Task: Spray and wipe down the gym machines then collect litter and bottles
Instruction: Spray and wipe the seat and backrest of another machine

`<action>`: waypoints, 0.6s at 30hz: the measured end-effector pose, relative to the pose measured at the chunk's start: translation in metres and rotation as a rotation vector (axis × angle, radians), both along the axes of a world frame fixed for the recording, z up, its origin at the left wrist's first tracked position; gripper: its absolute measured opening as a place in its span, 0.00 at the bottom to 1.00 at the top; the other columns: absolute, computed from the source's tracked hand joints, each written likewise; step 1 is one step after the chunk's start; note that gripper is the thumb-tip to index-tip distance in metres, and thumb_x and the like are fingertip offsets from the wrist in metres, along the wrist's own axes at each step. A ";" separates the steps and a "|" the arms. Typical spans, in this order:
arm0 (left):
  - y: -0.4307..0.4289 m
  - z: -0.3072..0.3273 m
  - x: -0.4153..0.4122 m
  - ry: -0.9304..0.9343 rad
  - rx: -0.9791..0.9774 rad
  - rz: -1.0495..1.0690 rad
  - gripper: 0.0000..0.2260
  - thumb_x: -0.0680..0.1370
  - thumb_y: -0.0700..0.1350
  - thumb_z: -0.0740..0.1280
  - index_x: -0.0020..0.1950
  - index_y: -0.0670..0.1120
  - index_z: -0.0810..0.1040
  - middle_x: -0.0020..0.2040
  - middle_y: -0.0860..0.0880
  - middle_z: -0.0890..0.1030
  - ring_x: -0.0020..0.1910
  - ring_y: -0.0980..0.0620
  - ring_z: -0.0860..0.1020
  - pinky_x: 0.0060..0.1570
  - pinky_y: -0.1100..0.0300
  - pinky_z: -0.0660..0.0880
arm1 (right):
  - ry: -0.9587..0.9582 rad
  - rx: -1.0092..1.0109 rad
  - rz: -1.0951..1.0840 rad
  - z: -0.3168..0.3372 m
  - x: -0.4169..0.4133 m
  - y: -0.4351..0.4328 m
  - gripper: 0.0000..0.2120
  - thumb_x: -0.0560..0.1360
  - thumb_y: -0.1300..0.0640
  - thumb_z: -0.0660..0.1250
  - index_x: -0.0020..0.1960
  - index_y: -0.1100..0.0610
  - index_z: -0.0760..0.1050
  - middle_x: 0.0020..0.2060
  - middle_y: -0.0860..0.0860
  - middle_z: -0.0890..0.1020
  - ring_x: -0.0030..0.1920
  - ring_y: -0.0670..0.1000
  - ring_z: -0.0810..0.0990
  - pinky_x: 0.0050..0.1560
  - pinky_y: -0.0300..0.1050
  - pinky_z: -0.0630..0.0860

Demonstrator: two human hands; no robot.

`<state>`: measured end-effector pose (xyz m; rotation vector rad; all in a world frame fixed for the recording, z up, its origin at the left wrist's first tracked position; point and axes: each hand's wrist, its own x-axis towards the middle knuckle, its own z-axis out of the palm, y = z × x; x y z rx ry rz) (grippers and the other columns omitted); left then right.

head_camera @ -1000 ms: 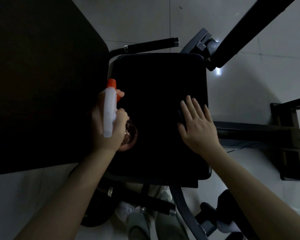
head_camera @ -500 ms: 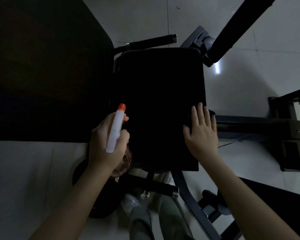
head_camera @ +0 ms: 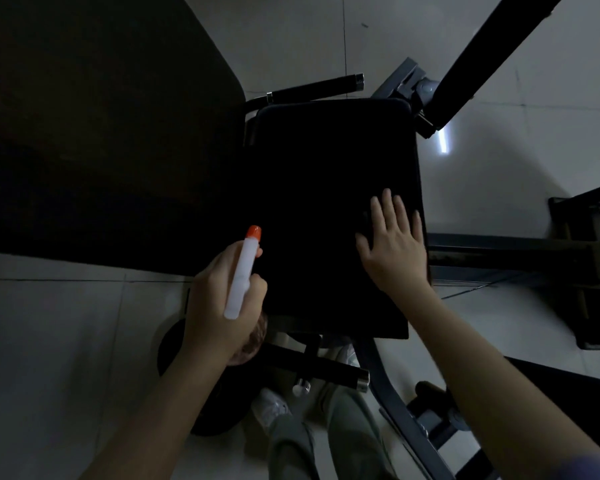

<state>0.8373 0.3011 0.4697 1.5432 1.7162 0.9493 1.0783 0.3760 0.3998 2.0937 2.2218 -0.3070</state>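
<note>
A black padded seat (head_camera: 326, 188) of a gym machine fills the middle of the dim head view. My left hand (head_camera: 219, 306) grips a white spray bottle (head_camera: 239, 278) with an orange nozzle, held at the seat's near left corner and pointing away from me. My right hand (head_camera: 392, 247) lies flat with straight, spread fingers on the seat's right side. A dark cloth seems to lie under that palm, but it is hard to tell apart from the pad.
A large dark pad (head_camera: 94, 133) lies to the left. Black handle bars (head_camera: 316, 86) (head_camera: 319, 368) stick out past the seat's far and near ends. A dark frame arm (head_camera: 482, 50) rises at the top right, a metal base (head_camera: 541, 251) spreads right. Pale floor tiles (head_camera: 49, 341) surround it. My legs show below.
My right hand slid back along the seat's right edge and now lies a little farther forward. My left hand drew the spray bottle nearer, to the seat's near left corner.
</note>
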 end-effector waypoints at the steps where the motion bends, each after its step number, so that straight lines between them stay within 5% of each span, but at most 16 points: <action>1: -0.001 0.000 -0.001 -0.009 -0.003 0.011 0.14 0.72 0.40 0.60 0.56 0.50 0.75 0.47 0.57 0.79 0.43 0.56 0.80 0.43 0.66 0.77 | 0.010 -0.002 -0.064 -0.002 -0.011 0.008 0.32 0.79 0.42 0.47 0.77 0.55 0.43 0.77 0.53 0.42 0.76 0.51 0.39 0.74 0.51 0.36; 3: -0.002 0.000 -0.003 -0.019 -0.014 0.040 0.14 0.72 0.41 0.60 0.55 0.51 0.75 0.48 0.55 0.80 0.43 0.54 0.81 0.43 0.60 0.78 | 0.031 -0.004 -0.063 -0.003 -0.029 0.008 0.32 0.79 0.43 0.48 0.77 0.56 0.42 0.77 0.54 0.41 0.76 0.52 0.38 0.73 0.51 0.36; 6: -0.002 0.000 -0.004 -0.031 -0.037 0.071 0.14 0.72 0.42 0.60 0.56 0.51 0.75 0.48 0.58 0.79 0.43 0.52 0.82 0.43 0.62 0.77 | 0.030 -0.051 0.221 -0.002 -0.030 -0.026 0.33 0.77 0.42 0.45 0.77 0.56 0.44 0.76 0.52 0.43 0.76 0.51 0.40 0.74 0.49 0.37; 9: -0.003 0.001 -0.006 -0.042 -0.051 0.091 0.15 0.72 0.42 0.60 0.58 0.48 0.77 0.48 0.56 0.79 0.45 0.52 0.81 0.45 0.59 0.78 | -0.023 -0.036 0.360 -0.001 -0.002 -0.041 0.32 0.77 0.42 0.47 0.76 0.56 0.51 0.76 0.52 0.54 0.76 0.50 0.49 0.74 0.51 0.44; 11: -0.004 -0.001 -0.008 -0.050 -0.044 0.086 0.16 0.72 0.42 0.60 0.59 0.45 0.77 0.49 0.53 0.80 0.46 0.52 0.81 0.46 0.59 0.78 | -0.073 -0.036 0.357 0.000 0.005 -0.037 0.31 0.78 0.42 0.47 0.76 0.56 0.53 0.76 0.53 0.57 0.76 0.51 0.52 0.74 0.52 0.47; 15: -0.009 -0.006 -0.013 -0.049 -0.029 0.044 0.17 0.72 0.41 0.61 0.60 0.46 0.77 0.49 0.59 0.79 0.49 0.59 0.79 0.46 0.71 0.75 | -0.004 -0.034 0.162 -0.002 -0.034 -0.010 0.33 0.77 0.41 0.41 0.77 0.56 0.44 0.77 0.53 0.44 0.76 0.51 0.40 0.75 0.49 0.38; 18: -0.014 -0.007 -0.014 -0.053 -0.014 0.022 0.18 0.73 0.46 0.59 0.61 0.47 0.76 0.50 0.61 0.77 0.52 0.68 0.77 0.49 0.75 0.72 | -0.017 -0.027 0.050 -0.006 -0.082 0.002 0.32 0.80 0.44 0.46 0.77 0.57 0.41 0.76 0.55 0.41 0.76 0.52 0.38 0.75 0.51 0.37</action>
